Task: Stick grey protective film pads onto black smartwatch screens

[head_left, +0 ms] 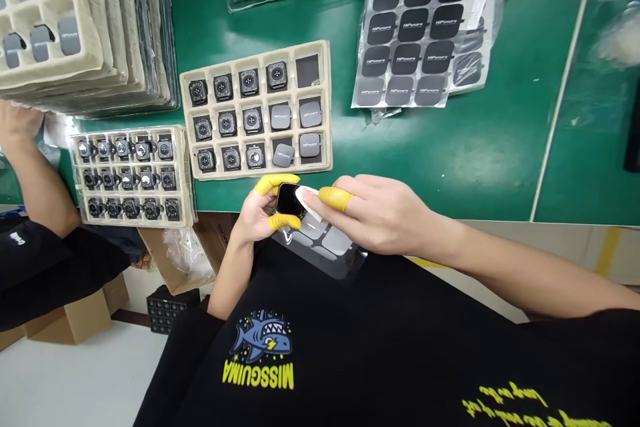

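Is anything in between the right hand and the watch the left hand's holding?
Yes: a white cloth is between the fingers of the right hand and the watch, at the side nearest that hand.

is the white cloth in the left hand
No, the right hand holds the white cloth at the dark screen of the watch, while the left hand grips the watch.

Your watch [287,199]: 3 o'clock edge hid by wht cloth [301,195] | film sheet [337,240], 6 o'clock: part. behind your R hand [380,213] | tray stack [107,20], 10 o'clock + label sheet [407,33], 1 o'clock: cut by pic edge
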Available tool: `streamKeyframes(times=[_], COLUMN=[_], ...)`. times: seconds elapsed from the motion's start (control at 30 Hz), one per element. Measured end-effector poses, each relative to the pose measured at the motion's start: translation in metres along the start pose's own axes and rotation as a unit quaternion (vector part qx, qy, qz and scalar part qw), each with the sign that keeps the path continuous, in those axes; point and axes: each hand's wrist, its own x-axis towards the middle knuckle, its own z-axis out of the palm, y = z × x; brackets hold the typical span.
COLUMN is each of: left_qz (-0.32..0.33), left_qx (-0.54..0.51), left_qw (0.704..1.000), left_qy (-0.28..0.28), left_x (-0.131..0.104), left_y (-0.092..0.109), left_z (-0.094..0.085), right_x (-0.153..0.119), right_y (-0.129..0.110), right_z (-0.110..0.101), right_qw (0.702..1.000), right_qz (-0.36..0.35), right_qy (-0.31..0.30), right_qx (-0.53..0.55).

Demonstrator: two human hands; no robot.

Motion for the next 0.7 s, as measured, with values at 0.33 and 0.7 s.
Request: streamKeyframes(times=[0.33,0.7], left_qz=[0.052,-0.015], left_qx=[0.018,0.025], left_qw=[0.998,0.998], left_qy=[-0.041,-0.059], left_x=[0.01,-0.001], left_y=[0.013,0.006], left_z=[-0.003,-0.001], right_x=[-0.013,0.005], right_y=[0.008,-0.004], right_z=[-0.016,-0.002], right_qw=[0.993,0.995], right_qz=[0.099,-0.056], right_qy=[-0.007,-0.005], right_qx=[0.062,0.08])
